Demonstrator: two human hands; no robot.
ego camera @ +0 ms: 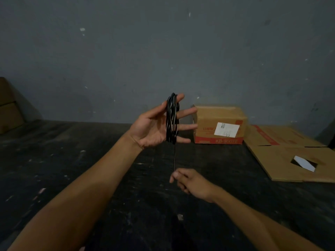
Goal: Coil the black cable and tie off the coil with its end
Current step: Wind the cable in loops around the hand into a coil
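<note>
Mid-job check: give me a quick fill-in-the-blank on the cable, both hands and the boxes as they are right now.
1. The black cable coil is looped around the spread fingers of the ____ hand.
2. The right hand pinches the single strand that hangs ____ the coil.
3. The closed cardboard box carries a ____ label.
4. The flattened cardboard lies on the person's ____ side.

Missing words: left; below; white; right
</note>
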